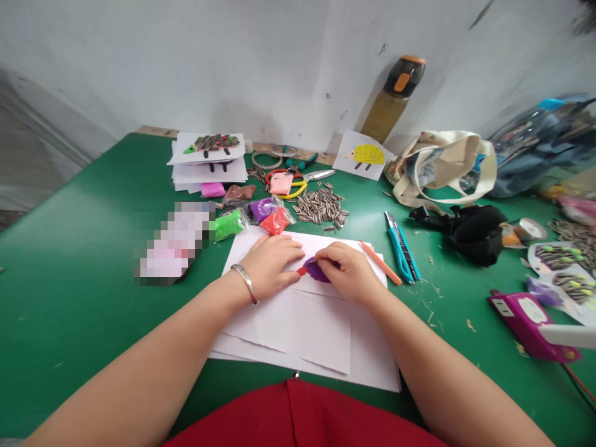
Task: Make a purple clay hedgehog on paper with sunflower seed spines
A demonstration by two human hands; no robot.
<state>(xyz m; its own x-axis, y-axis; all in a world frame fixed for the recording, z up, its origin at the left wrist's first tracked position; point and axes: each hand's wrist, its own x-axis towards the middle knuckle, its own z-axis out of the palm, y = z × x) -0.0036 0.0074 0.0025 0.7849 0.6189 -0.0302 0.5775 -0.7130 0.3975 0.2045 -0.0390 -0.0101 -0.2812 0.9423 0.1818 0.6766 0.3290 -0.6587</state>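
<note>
Purple clay (318, 272) with a red tip (302, 271) sits on white paper (284, 335) under the right grip (349, 270), which pinches a tiny thing too hidden to name. The left grip (267, 264) lies flat and loose beside the clay. Sunflower seeds (321, 206) lie past both grips.

2 hands (267, 264) (351, 270), 1 bracelet (245, 282), 1 purple figure (317, 271), 1 yellow hedgehog (369, 154), 1 utility knife (402, 248), 1 tote (442, 149)
</note>
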